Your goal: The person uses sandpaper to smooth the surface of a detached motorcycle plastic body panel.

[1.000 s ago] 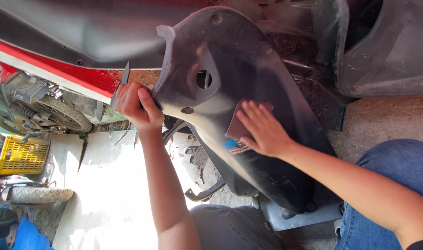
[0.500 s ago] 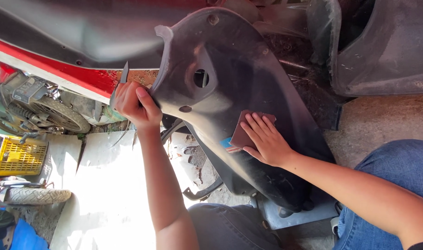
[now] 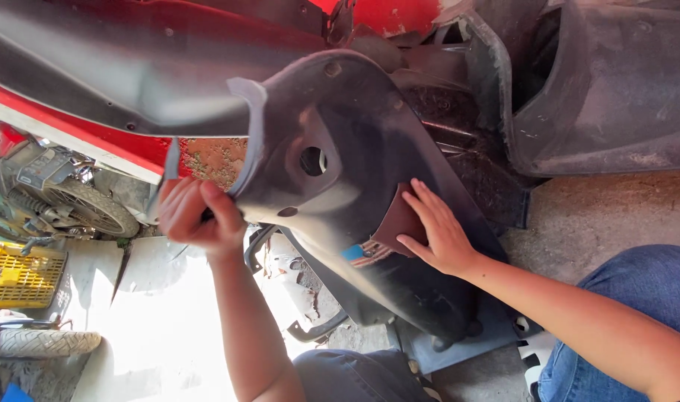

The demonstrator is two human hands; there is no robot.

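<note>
A large dark grey plastic scooter body panel (image 3: 355,149) with a round hole stands across my lap. My left hand (image 3: 198,216) grips the panel's left edge in a closed fist. A brown sheet of sandpaper (image 3: 399,219) lies flat on the panel's middle, and my right hand (image 3: 436,231) presses on it with fingers spread. A blue patch shows on the panel just below the sandpaper.
A red and grey scooter body (image 3: 131,89) hangs above, with a rusty patch (image 3: 209,160). Another dark panel (image 3: 615,97) sits at top right. A yellow crate (image 3: 20,275), a tyre (image 3: 46,342) and an engine (image 3: 64,193) lie at left. My jeans-clad knee (image 3: 645,298) is at right.
My right hand has slid the sandpaper a little up and to the right over the panel. My left hand keeps its grip on the edge.
</note>
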